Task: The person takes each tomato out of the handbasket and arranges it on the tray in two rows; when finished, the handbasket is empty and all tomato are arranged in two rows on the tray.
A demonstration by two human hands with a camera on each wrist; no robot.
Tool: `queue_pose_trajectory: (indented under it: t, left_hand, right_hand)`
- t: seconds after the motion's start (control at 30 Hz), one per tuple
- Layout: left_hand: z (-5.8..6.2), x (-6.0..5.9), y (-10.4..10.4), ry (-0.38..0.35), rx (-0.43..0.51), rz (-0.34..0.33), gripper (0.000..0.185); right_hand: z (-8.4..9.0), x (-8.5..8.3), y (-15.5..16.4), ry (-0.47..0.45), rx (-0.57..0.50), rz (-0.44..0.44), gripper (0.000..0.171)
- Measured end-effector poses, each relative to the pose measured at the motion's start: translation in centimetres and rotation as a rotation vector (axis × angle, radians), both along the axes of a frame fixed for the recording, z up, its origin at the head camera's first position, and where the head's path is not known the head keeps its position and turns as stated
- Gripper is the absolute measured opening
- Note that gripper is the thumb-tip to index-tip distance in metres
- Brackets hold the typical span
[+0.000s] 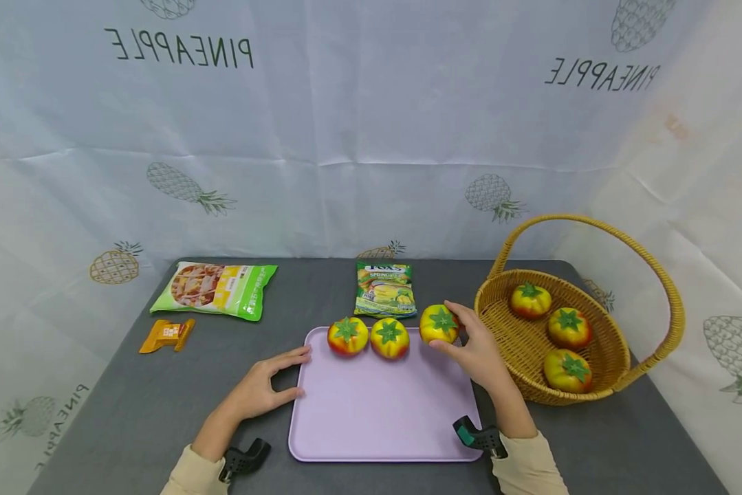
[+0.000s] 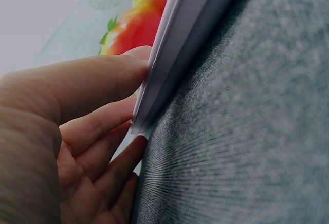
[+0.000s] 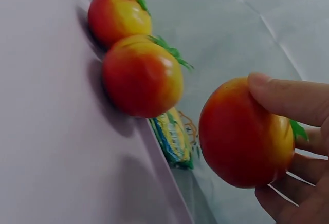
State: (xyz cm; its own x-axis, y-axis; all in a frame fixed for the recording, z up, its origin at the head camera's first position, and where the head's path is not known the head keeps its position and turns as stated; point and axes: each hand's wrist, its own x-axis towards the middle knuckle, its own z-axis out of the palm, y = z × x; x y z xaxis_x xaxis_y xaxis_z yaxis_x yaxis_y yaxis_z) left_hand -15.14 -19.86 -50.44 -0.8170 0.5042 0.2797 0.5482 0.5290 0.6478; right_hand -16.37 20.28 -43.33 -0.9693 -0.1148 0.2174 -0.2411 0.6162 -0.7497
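We note a lilac tray (image 1: pixel 383 412) on a dark grey tablecloth (image 1: pixel 129 412). The tomatoes (image 1: pixel 389 338) are red-yellow with green tops. The basket (image 1: pixel 618 357) is golden wicker, and the backdrop (image 1: pixel 371 137) is white with grey pineapple prints. One snack bag (image 1: pixel 216 289) is green.

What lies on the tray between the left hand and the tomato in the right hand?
Two tomatoes stand side by side on the tray, seen in the head view.
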Motion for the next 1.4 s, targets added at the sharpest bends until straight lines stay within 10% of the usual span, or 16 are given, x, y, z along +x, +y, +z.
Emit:
queue_pose_trajectory:
  t: [1.4]
  left_hand:
    - [0.2,0.0,0.1,-0.032,-0.005,0.007,0.052]
  right_hand:
    - [-2.5,-0.7,-0.9,-0.207,0.057,0.076,0.090]
